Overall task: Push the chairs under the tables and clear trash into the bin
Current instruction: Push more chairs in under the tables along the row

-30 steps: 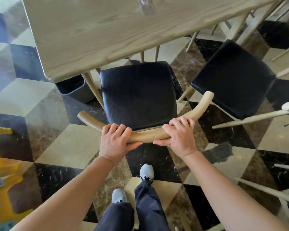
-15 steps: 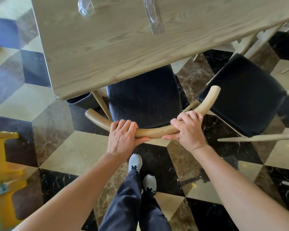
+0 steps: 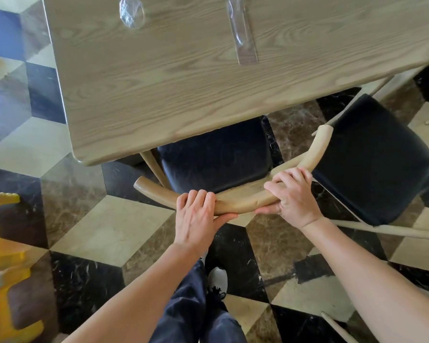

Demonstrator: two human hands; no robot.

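A chair with a black seat (image 3: 216, 164) and a curved light-wood backrest (image 3: 243, 200) stands at the near edge of the wooden table (image 3: 174, 90), its seat partly under the tabletop. My left hand (image 3: 197, 219) grips the backrest left of its middle. Gripping the rail right of the middle is my right hand (image 3: 294, 194). Two clear plastic wrappers lie on the table: a crumpled round one (image 3: 132, 12) and a long one (image 3: 243, 33).
A second black-seated chair (image 3: 372, 159) stands to the right, out from the table. A yellow object (image 3: 5, 263) is at the left edge. More pale chair legs (image 3: 339, 326) show at lower right. The floor is patterned marble tile.
The chair has slid further under the table with both hands on its backrest, and more of the seat is now hidden. The bin under the table corner has gone out of sight.
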